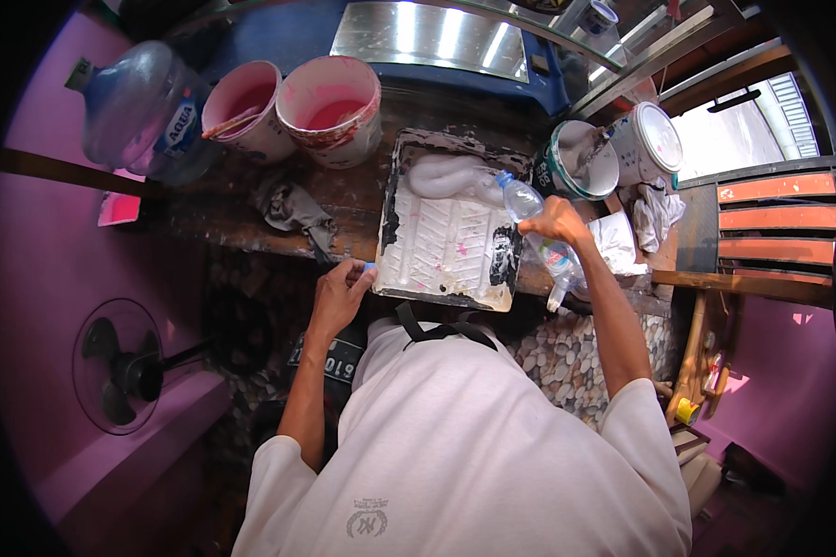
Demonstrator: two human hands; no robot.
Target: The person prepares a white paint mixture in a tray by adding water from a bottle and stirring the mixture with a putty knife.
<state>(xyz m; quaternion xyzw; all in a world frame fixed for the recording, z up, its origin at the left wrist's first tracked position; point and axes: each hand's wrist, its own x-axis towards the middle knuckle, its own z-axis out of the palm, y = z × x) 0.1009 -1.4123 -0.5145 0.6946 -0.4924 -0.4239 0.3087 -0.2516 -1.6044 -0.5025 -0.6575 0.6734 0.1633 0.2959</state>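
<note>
A clear plastic bottle [522, 200] with blue at its neck is in my right hand [559, 223], closed around it. It tilts with its neck over the right side of a paint tray [437, 260]. Thick white paint [441, 176] lies in folds at the tray's far end, and the ribbed part nearer me is coated white. My left hand [339, 290] is at the tray's near left corner, fingers pinching a small blue cap [370, 267]. Another clear labelled bottle [557, 258] shows just below my right hand; whether it is separate I cannot tell.
Two buckets with pink paint [339, 116] [246, 102] and a large water jug [144, 111] stand at the far left. A crumpled rag [293, 213] lies left of the tray. At right are an open tub [581, 158], a lidded bucket [648, 139] and a cloth [658, 213].
</note>
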